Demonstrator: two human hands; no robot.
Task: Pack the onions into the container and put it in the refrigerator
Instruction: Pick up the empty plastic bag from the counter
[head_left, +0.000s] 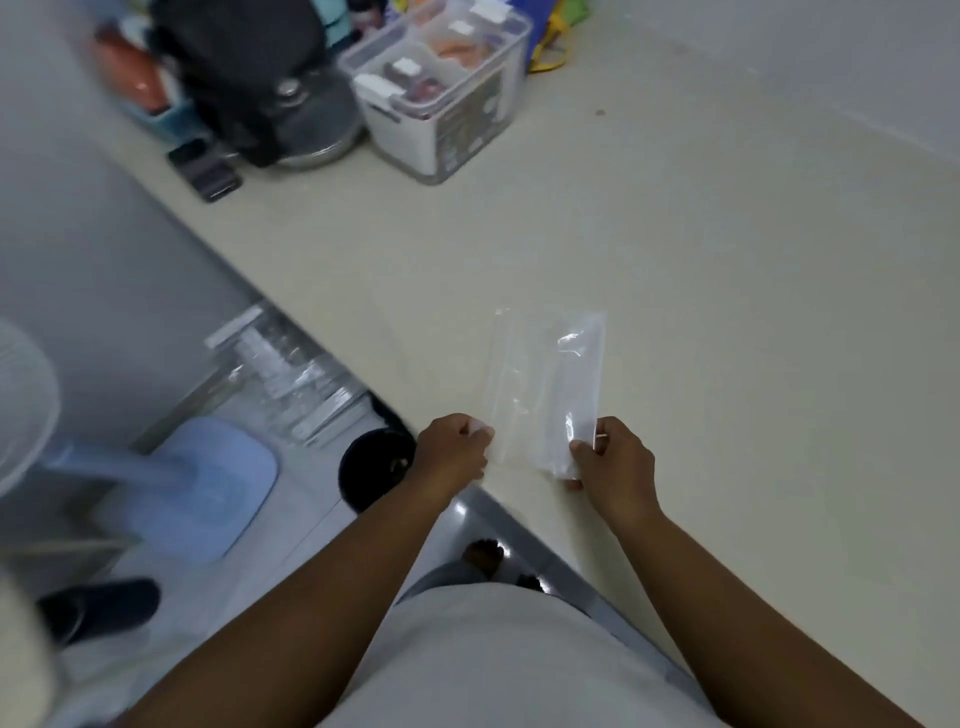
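A clear, empty plastic bag (548, 384) lies stretched over the near part of the cream countertop (727, 312). My left hand (454, 449) pinches the bag's near left corner. My right hand (613, 460) grips its near right corner, where the plastic is bunched. Both hands sit close to the counter's front edge. No onions are in view.
At the counter's far end stand a clear lidded storage box (441, 88) with compartments, a metal pot (311, 119) under a dark bag, and a dark phone (205, 169). On the floor to the left are a blue stool (208, 493), a black bin (376, 467) and a dark slipper (104, 605).
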